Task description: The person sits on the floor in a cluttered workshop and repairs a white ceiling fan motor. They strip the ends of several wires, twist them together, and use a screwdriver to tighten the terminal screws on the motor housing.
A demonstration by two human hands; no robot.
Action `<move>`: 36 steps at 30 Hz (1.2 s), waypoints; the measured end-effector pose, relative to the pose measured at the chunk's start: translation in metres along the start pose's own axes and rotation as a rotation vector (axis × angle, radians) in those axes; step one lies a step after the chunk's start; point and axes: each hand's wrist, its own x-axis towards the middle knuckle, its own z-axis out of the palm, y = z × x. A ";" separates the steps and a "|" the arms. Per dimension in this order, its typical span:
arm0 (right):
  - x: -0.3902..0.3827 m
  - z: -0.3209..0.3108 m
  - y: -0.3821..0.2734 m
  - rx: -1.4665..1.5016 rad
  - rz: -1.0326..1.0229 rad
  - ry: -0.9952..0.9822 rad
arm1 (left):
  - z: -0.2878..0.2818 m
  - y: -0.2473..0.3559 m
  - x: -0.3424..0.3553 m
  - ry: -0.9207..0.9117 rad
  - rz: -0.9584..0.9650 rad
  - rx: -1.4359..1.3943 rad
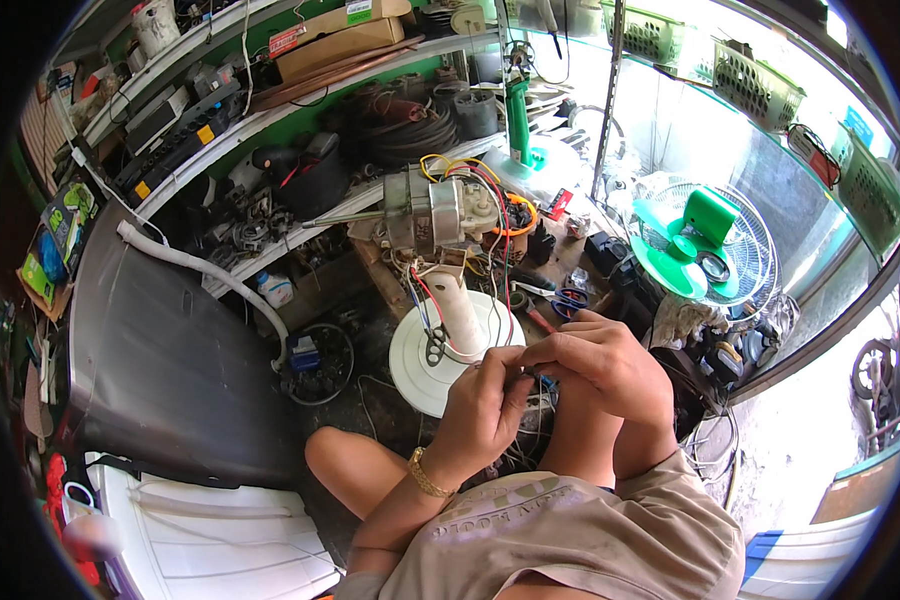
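My left hand [486, 408] and my right hand [606, 366] meet above my lap, their fingertips pinched close together. Thin red and white wires [452, 347] run down from a fan motor [432, 212] to the pinched fingers. The wire ends are hidden by the fingers. The grey metal motor sits on top of a white fan stand [458, 312] with a round base [416, 362]. More coloured wires loop over the motor and hang beside the post.
Right of the stand lie blue-handled scissors [570, 298] among loose tools. A green fan part [675, 262] rests in a wire fan guard [760, 255]. Cluttered shelves [360, 60] line the back. A dark curved panel [185, 370] and a white plastic piece [215, 535] stand at left.
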 end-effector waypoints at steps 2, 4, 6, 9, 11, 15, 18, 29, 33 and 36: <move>0.008 -0.001 -0.002 0.068 -0.001 0.025 | -0.003 -0.002 -0.004 -0.024 -0.080 0.064; 0.025 0.003 0.002 -0.029 0.011 0.291 | -0.004 -0.010 -0.010 0.070 -0.083 0.031; 0.046 0.019 0.010 0.043 0.115 0.433 | -0.001 -0.025 -0.025 0.220 -0.101 -0.101; 0.066 0.050 0.003 0.114 0.073 0.297 | 0.003 -0.020 -0.025 0.419 -0.014 -0.381; 0.072 0.064 -0.006 0.039 0.098 0.245 | 0.000 -0.023 -0.025 0.476 0.004 -0.432; 0.076 0.083 -0.003 0.070 0.145 0.304 | -0.010 -0.022 -0.020 0.507 0.014 -0.472; 0.069 0.083 0.000 0.139 0.169 0.325 | -0.017 -0.016 -0.006 0.515 0.031 -0.453; 0.039 0.076 0.013 0.148 0.181 0.442 | -0.008 -0.036 0.013 0.382 -0.275 -0.674; 0.033 0.083 0.014 0.173 0.131 0.491 | -0.009 -0.033 0.014 0.362 -0.322 -0.619; 0.027 0.085 0.016 0.170 0.117 0.510 | -0.008 -0.032 0.013 0.374 -0.348 -0.604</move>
